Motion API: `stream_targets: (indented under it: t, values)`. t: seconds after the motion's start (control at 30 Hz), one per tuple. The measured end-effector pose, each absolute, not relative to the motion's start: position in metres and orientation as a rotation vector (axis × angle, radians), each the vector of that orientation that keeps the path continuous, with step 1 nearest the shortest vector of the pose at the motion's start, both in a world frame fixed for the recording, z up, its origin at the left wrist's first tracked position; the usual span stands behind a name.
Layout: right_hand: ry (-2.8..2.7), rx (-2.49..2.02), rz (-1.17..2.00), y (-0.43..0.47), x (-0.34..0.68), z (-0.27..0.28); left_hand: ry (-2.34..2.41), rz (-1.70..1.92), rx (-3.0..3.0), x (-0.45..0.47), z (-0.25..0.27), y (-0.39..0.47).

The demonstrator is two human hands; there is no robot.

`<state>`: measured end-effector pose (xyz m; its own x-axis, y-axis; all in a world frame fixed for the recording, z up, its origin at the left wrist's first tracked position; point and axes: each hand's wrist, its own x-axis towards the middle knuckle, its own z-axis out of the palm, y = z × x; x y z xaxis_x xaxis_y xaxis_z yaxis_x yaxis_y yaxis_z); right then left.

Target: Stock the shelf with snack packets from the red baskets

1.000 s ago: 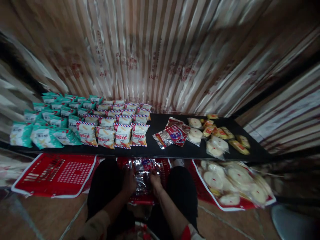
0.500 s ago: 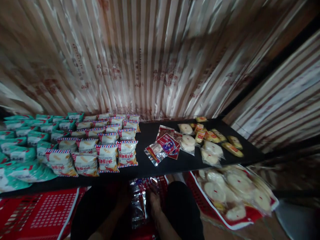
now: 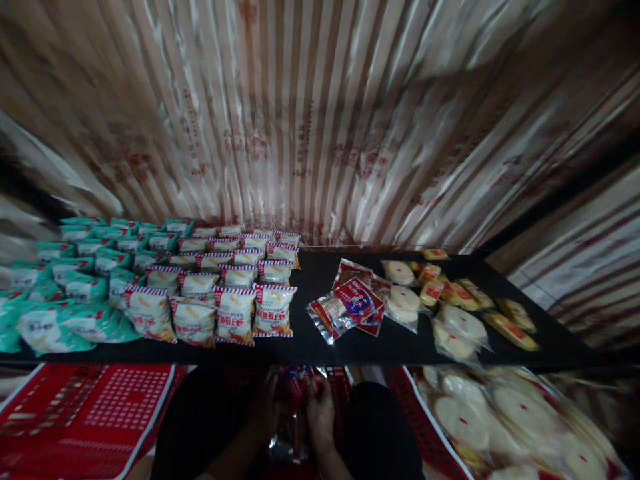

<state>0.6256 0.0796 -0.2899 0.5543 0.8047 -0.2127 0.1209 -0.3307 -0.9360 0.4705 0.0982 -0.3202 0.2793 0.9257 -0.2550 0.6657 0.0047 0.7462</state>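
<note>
Between my knees, below the table edge, a shiny silver-and-red snack packet (image 3: 299, 377) lies between my two hands. My right hand (image 3: 321, 408) grips its right side, with the thumb near the top. At the packet's left side is my left hand (image 3: 266, 405), in deep shadow, its fingers curled against the edge. More red-and-silver packets (image 3: 350, 305) overlap on the black table in front of me.
White snack bags (image 3: 234, 313) and green bags (image 3: 55, 327) stand in rows on the left of the black table (image 3: 305, 267). Round white packs (image 3: 404, 300) and yellow packs (image 3: 463, 297) lie right. Red baskets (image 3: 120, 413) flank my legs; the right basket (image 3: 425, 427) holds white packs.
The view has turned left, so the table's things sit further right. My hands have closed in on the packet, and its printed part now shows at the top between them.
</note>
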Motion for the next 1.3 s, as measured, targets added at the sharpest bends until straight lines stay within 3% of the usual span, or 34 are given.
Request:
stream_targets:
  t: [0.47, 0.87, 1.3]
  values:
    - [-1.344, -1.642, 0.739, 0.041, 0.619, -0.208, 1.511, 0.624, 1.600, 0.459, -0.231, 0.080]
    - [-1.141, -1.602, 0.781, 0.029, 0.620, -0.137, 1.377, 0.811, 1.476, 0.449, -0.170, 0.052]
    - [-0.970, -1.274, 1.340, 0.011, 0.617, -0.128, 1.292, 1.041, 1.274, 0.473, -0.133, 0.053]
